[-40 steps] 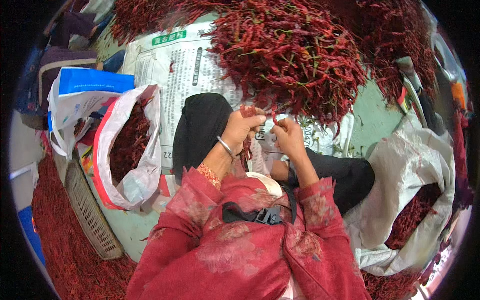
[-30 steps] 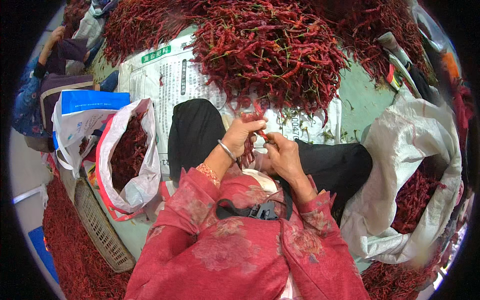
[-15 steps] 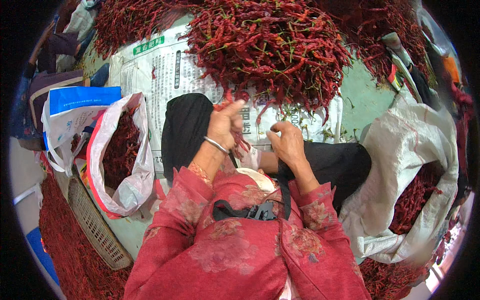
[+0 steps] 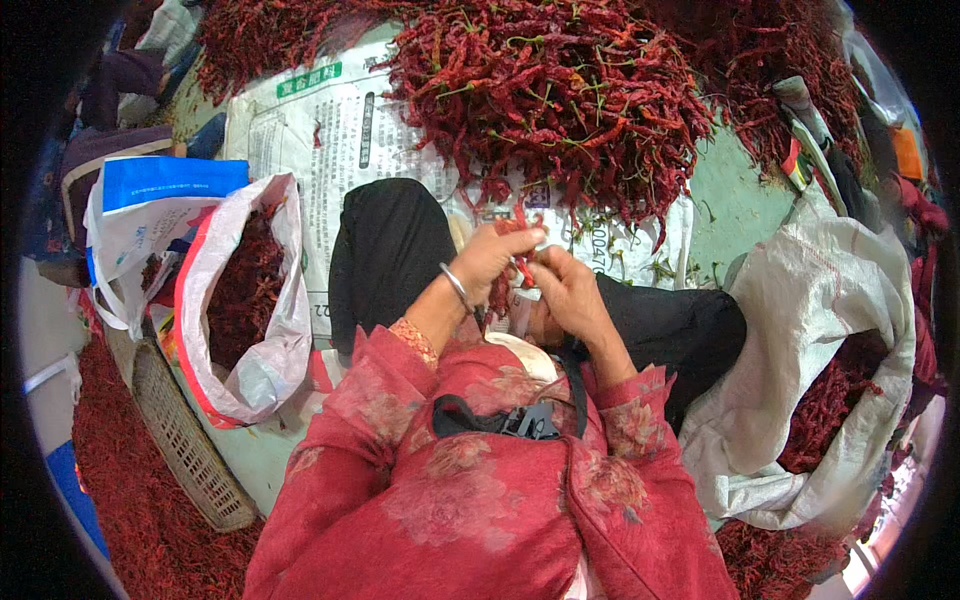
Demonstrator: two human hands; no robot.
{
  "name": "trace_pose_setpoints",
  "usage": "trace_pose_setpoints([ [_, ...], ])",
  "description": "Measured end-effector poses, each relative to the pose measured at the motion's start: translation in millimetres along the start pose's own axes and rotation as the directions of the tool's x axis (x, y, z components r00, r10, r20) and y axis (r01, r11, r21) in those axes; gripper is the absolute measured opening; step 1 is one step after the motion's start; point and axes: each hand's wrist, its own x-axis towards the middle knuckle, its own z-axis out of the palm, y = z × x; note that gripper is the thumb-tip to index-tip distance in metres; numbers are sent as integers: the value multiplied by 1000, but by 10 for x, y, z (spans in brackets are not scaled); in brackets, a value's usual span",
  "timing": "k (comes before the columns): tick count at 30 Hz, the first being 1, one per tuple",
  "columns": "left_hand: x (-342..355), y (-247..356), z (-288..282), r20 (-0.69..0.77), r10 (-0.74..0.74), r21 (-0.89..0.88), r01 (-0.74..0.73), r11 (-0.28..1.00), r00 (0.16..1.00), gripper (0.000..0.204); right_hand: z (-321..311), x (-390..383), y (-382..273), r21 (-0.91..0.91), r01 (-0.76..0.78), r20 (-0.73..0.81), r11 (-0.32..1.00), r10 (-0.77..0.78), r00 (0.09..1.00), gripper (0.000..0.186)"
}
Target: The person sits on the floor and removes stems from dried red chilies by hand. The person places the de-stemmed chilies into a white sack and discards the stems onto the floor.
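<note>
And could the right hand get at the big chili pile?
Likely yes: the right hand has a clear way to the chili pile just ahead, though it is occupied at the chilies in the left hand.

Hands 2, frame centre: left hand (image 4: 483, 262) 1, right hand (image 4: 572, 290) 1; silver bangle (image 4: 455, 285) 1, held chillies (image 4: 501, 291) too bunched to count. Open bags nearby 3: blue-and-white bag (image 4: 172, 184) 1 and red-edged white bag (image 4: 266, 386) 1 at left, white woven sack (image 4: 785, 310) 1 at right. Lattice basket (image 4: 190, 445) 1, lower left; black buckle (image 4: 530, 422) 1, below centre; large chilli heap (image 4: 550, 100) 1, top centre.
</note>
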Motion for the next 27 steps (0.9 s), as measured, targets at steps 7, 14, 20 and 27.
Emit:
trace_pose_setpoints([
  [7, -84, -95, 204, -18, 153, -269, -152, 951, 988, 21, -84, -208, -10, 93, -68, -58, 993, 74, 996, 20],
  [14, -154, -155, 211, -3, 49, -348, -47, 936, 999, 23, -86, 34, 170, -275, -65, -525, 959, -93, 846, 17],
  [20, -135, 288, -312, -204, 298, -476, -360, 802, 933, 17, 96, 363, -101, -565, 254, -95, 785, -368, 925, 14],
  [27, -129, 340, -426, -227, 304, -533, -380, 756, 925, 24, 489, 1219, -26, -751, -66, -132, 657, -51, 990, 20],
])
